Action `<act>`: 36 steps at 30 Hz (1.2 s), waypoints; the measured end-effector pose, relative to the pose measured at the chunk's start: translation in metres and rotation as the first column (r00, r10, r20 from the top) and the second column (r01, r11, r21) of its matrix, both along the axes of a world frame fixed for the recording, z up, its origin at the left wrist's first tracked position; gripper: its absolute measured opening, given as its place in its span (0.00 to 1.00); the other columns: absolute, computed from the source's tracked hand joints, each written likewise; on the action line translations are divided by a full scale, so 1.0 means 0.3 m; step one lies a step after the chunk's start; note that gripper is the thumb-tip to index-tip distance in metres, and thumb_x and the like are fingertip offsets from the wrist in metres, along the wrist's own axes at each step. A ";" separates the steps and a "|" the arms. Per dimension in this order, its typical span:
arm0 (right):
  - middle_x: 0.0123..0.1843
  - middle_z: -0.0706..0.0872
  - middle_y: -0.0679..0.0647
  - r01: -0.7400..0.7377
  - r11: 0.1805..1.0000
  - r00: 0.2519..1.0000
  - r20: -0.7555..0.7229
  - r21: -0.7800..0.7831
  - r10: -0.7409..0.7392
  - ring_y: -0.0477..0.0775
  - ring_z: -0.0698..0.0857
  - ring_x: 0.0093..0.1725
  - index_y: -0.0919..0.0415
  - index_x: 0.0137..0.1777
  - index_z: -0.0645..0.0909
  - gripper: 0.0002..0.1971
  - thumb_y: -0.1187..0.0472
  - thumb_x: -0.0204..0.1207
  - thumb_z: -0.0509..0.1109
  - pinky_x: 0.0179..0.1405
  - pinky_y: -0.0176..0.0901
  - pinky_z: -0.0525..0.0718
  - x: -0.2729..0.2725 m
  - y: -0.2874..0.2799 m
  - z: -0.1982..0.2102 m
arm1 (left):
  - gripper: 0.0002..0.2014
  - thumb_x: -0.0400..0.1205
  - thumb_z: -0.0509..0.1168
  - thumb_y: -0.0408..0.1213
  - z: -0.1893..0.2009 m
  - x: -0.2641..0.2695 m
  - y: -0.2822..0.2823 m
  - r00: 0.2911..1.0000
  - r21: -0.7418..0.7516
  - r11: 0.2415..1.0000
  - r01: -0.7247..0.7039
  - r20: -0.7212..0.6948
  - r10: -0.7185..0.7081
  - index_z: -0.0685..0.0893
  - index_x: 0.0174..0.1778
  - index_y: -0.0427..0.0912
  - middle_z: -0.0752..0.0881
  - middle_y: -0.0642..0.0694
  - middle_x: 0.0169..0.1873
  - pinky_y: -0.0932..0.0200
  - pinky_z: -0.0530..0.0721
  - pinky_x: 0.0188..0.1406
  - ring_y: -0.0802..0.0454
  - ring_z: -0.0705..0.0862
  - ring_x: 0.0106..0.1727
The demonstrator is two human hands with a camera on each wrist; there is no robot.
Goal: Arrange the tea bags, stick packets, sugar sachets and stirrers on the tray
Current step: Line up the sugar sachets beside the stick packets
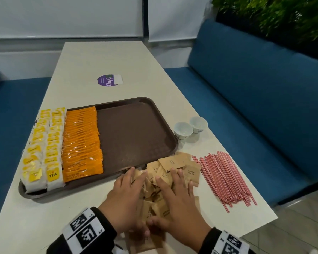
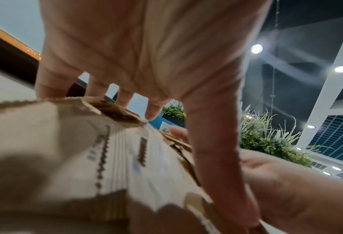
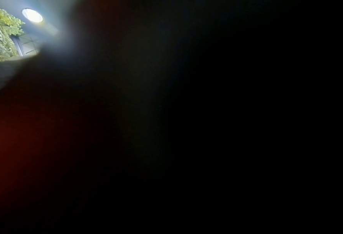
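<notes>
The left hand (image 1: 126,204) and the right hand (image 1: 176,202) are lying nearest, side by side over a loose heap of sugar sachets (image 1: 174,165) on the surface (image 1: 117,59), just off the near right corner of the tray (image 1: 136,129). Both hands are spreading wide, fingers fairly straight and pressing down on the brown packets rather than closing round any; the thumbs are meeting at the near edge of the heap. The left wrist view is showing the fingers (image 2: 124,98) resting on the sachet tops; the right wrist view is nearly black and is telling nothing. On the tray's left side the tea bags (image 1: 42,149) are sitting in two rows and the stick packets (image 1: 83,142) are lining up beside them, leaving the right half bare. The stirrers (image 1: 226,178) are lying in a fanned bundle to the right, near the heap, and two cups (image 1: 190,128) are standing beyond the tray's right edge. The hands seem to be gathering the sachets. The risk I am seeing: the packets are slick and unevenly piled, so squeezing them together could be spilling some sideways into the stirrers or off the near edge, and lifting too many at once could be scattering them across the neat rows.
</notes>
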State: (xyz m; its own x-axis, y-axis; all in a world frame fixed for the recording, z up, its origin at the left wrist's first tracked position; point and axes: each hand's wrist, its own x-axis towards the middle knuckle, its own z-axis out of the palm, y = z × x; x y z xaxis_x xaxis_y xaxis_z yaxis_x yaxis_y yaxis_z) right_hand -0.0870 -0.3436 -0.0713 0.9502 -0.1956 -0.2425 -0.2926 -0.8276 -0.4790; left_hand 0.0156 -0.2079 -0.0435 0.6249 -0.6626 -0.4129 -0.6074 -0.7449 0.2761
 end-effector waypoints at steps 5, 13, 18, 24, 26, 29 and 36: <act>0.71 0.21 0.24 0.056 0.983 0.989 0.127 0.177 -0.079 0.38 0.22 0.76 0.20 0.69 0.39 0.40 0.36 0.71 0.69 0.81 0.52 0.36 -0.059 -0.027 0.012 | 0.63 0.61 0.79 0.56 -0.003 -0.010 0.017 0.998 0.017 1.000 -0.008 0.058 0.007 0.40 0.81 0.53 0.42 0.44 0.81 0.51 0.59 0.80 0.40 0.48 0.81; 0.74 0.29 0.31 0.120 0.980 0.993 0.002 0.159 -0.122 0.36 0.31 0.76 0.31 0.73 0.35 0.45 0.46 0.75 0.71 0.80 0.46 0.32 -0.161 -0.058 0.008 | 0.67 0.57 0.79 0.61 0.002 -0.030 0.046 0.999 0.081 0.996 -0.045 0.027 0.043 0.37 0.81 0.56 0.39 0.44 0.82 0.48 0.55 0.80 0.40 0.43 0.82; 0.73 0.22 0.45 0.056 0.998 0.997 -0.054 0.035 -0.055 0.45 0.24 0.75 0.49 0.77 0.25 0.44 0.45 0.82 0.60 0.73 0.41 0.24 -0.108 0.021 -0.007 | 0.66 0.59 0.80 0.57 0.013 -0.044 0.030 0.993 0.074 0.993 -0.090 0.077 0.085 0.38 0.81 0.54 0.50 0.43 0.78 0.51 0.65 0.74 0.41 0.56 0.77; 0.75 0.19 0.50 0.033 0.999 0.999 -0.030 -0.016 -0.033 0.48 0.19 0.75 0.46 0.71 0.18 0.51 0.18 0.49 0.16 0.71 0.41 0.20 -0.101 0.033 -0.046 | 0.64 0.56 0.84 0.49 0.008 0.009 0.046 0.947 -0.023 0.955 -0.296 -0.136 0.290 0.47 0.81 0.50 0.61 0.44 0.71 0.54 0.76 0.68 0.46 0.73 0.69; 0.77 0.20 0.48 0.055 0.997 0.998 0.022 0.049 -0.056 0.44 0.18 0.75 0.39 0.72 0.21 0.47 0.19 0.52 0.16 0.67 0.34 0.16 -0.099 0.037 -0.057 | 0.58 0.56 0.84 0.47 0.001 0.019 0.049 0.928 -0.027 0.940 -0.339 -0.170 0.330 0.56 0.78 0.47 0.65 0.45 0.70 0.56 0.78 0.65 0.48 0.75 0.67; 0.74 0.17 0.43 0.070 0.995 0.994 0.077 0.073 -0.076 0.41 0.15 0.72 0.34 0.71 0.22 0.42 0.20 0.55 0.18 0.64 0.30 0.15 -0.087 0.049 -0.063 | 0.52 0.55 0.84 0.50 -0.004 0.025 0.054 0.929 -0.021 0.934 -0.357 -0.113 0.353 0.63 0.71 0.46 0.65 0.46 0.66 0.55 0.75 0.67 0.47 0.71 0.68; 0.80 0.23 0.49 0.079 0.995 0.995 0.065 0.057 -0.082 0.45 0.20 0.75 0.37 0.73 0.28 0.34 0.30 0.72 0.37 0.72 0.39 0.23 -0.061 0.067 -0.036 | 0.39 0.56 0.83 0.40 -0.015 0.016 0.056 0.906 -0.141 0.909 -0.393 -0.230 0.356 0.66 0.57 0.48 0.77 0.49 0.54 0.53 0.85 0.49 0.50 0.82 0.52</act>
State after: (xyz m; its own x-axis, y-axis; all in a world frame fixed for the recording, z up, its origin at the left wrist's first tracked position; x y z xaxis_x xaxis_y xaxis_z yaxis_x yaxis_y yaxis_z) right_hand -0.1053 -0.3235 -0.0821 0.9464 -0.2604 -0.1913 -0.3230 -0.7748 -0.5434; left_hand 0.0205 -0.1912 -0.0480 0.7607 -0.4700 -0.4476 -0.2139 -0.8327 0.5108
